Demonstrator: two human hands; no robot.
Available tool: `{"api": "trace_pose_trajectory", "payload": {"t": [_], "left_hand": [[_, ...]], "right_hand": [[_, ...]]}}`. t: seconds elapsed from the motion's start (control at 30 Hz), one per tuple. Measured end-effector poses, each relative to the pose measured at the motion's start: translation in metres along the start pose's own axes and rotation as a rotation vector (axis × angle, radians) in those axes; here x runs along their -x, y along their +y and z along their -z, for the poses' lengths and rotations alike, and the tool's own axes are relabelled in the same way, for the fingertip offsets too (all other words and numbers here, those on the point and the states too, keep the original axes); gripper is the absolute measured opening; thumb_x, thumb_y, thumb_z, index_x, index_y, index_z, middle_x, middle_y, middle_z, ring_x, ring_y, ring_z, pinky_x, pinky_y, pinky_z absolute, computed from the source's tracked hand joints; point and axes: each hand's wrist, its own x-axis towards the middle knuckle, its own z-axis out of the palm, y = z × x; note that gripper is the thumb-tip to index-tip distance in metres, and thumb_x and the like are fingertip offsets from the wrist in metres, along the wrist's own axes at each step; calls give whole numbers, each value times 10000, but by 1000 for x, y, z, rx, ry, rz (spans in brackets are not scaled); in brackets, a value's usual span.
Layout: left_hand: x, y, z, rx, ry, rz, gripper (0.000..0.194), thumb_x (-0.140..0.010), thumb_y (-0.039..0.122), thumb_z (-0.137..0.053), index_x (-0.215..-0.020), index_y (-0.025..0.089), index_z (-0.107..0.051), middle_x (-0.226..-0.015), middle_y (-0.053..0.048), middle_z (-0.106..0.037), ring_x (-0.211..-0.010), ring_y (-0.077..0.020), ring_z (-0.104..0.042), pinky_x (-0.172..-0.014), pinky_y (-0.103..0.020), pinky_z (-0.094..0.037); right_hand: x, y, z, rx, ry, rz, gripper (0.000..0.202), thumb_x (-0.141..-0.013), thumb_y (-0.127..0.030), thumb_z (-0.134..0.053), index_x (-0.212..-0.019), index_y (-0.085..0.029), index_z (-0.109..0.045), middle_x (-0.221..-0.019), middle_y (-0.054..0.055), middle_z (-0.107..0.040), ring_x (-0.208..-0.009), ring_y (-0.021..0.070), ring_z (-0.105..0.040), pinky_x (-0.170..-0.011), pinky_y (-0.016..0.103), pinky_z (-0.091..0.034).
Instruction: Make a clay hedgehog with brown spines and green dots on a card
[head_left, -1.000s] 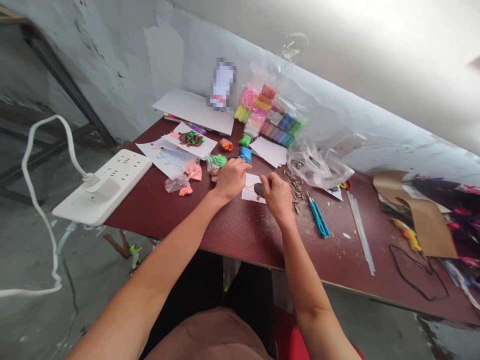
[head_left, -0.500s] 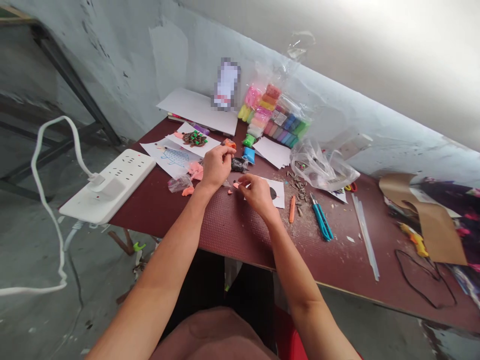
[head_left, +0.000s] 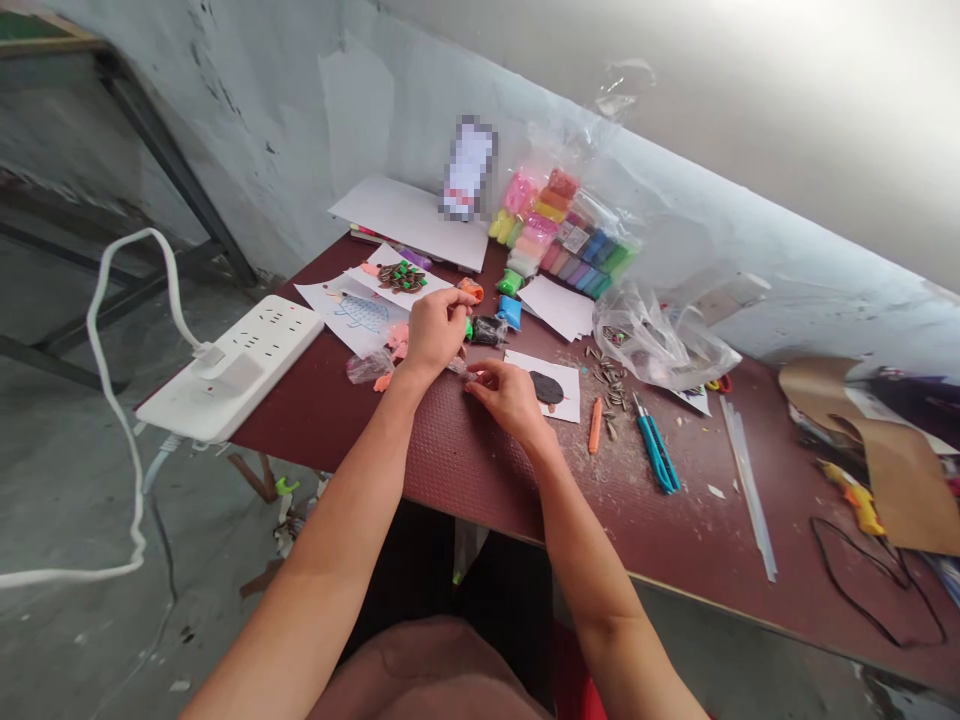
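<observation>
My left hand (head_left: 437,332) hovers over the table with thumb and fingertips pressed together; whatever they hold is too small or hidden to make out. Lower and to the right, my right hand (head_left: 508,395) pinches a small bit of pink modelling clay, mostly covered by the fingers. Just right of that hand lies a white card (head_left: 568,402) bearing a flat black clay oval (head_left: 546,387). Beyond the hands sit a black clay packet (head_left: 489,331), a blue packet (head_left: 509,313) and an orange clay lump (head_left: 471,291). Pink clay (head_left: 398,340) lies beside my left wrist.
Striped seeds (head_left: 609,380), an orange stick (head_left: 595,425) and a teal utility knife (head_left: 656,450) lie to the right. Behind are bagged coloured clays (head_left: 570,240) and a plastic bag (head_left: 660,340). At left, a white power strip (head_left: 232,370) overhangs the edge near a hedgehog drawing (head_left: 352,313).
My right fingertips have closed where small pink clay bits showed, and those bits are no longer visible on the table. My left hand stays nearly still. The view has shifted slightly left.
</observation>
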Motion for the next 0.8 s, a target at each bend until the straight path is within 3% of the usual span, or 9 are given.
{"api": "trace_pose_trajectory", "payload": {"t": [0.2,0.3,0.37,0.43,0.57,0.8], "left_hand": [[4,1,0,-146,-109,-70,269,-897,95,-603,-1018,174,-830,-1037,-85,-826,-934,-226,-751,-947,-331,-568],[7,-2,-2,-240,-249,-128,272,-860,82,-621,-981,197,-835,-961,-76,-822,-895,-239,-744,-911,-335,-573],[8,-5,-4,-355,-392,-178,287,-785,34,-635,-895,208,-835,-892,-73,-809,-900,-257,-736,-905,-349,-569],[9,-8,-5,-406,-461,-204,306,-756,13,-625,-876,200,-835,-897,-88,-801,-944,-272,-730,-917,-360,-562],[8,-13,-2,-369,-523,-186,296,-760,22,-638,-909,187,-835,-952,-101,-791,-989,-277,-720,-943,-366,-551],[8,-14,5,-352,-600,-111,161,-758,69,-681,-776,199,-775,-840,-92,-735,-934,-293,-708,-900,-370,-543]], "right_hand": [[1,-6,-4,177,100,75,210,-972,-190,-593,-971,-224,-800,-943,64,-766,-869,213,-675,-758,292,-431],[2,0,1,134,138,94,204,-960,-187,-592,-963,-228,-793,-946,53,-757,-842,202,-654,-763,284,-428],[3,6,5,126,118,101,190,-943,-183,-605,-930,-231,-789,-908,40,-748,-810,194,-637,-756,279,-422],[4,9,7,151,84,102,179,-927,-177,-617,-894,-234,-784,-862,32,-736,-785,191,-623,-735,276,-407],[5,11,11,219,75,94,162,-920,-185,-630,-842,-235,-764,-839,34,-735,-770,192,-613,-699,272,-377],[7,12,15,173,106,60,139,-906,-164,-643,-843,-215,-756,-828,31,-748,-739,182,-619,-698,283,-371]]}}
